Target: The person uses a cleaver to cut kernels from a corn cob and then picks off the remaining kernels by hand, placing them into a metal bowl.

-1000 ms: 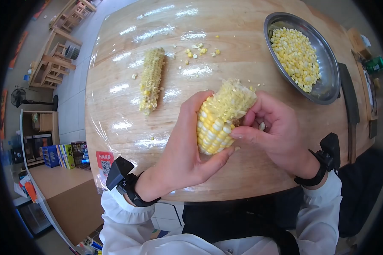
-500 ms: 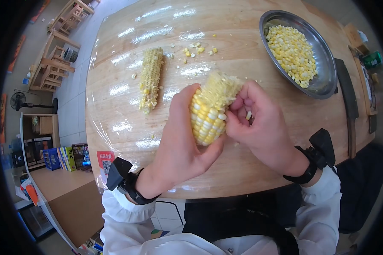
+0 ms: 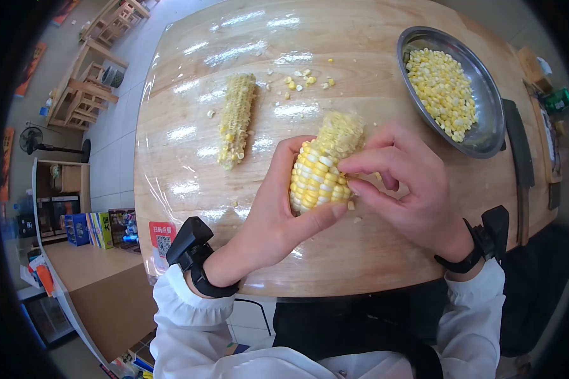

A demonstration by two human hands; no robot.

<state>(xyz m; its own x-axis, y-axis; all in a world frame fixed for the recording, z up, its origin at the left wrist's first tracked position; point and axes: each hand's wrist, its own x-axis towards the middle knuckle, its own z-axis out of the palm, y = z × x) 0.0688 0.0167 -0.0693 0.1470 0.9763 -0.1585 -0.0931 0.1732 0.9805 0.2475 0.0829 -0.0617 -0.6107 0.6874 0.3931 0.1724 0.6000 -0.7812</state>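
My left hand is wrapped round a partly stripped ear of corn, thumb along its near end. Yellow and white kernels cover its lower part, while the far end is bare cob. At the ear's right edge, my right hand has its thumb and forefinger bent in a loose pinch against the kernels, its other fingers curled. Whether a loose kernel is between those fingertips is hidden. A mostly stripped corn cob lies to the left on the table. Several loose kernels are scattered beyond the ear.
A metal bowl of cut kernels stands at the back right of the wooden table. Beside it lies a cleaver, handle toward me. A red QR-code card is at the left front edge. Shelves stand left of the table.
My right thumb and forefinger have uncurled and shifted onto the ear's right edge. The ear has moved slightly toward the right in my left hand. The whole view has shifted a little.
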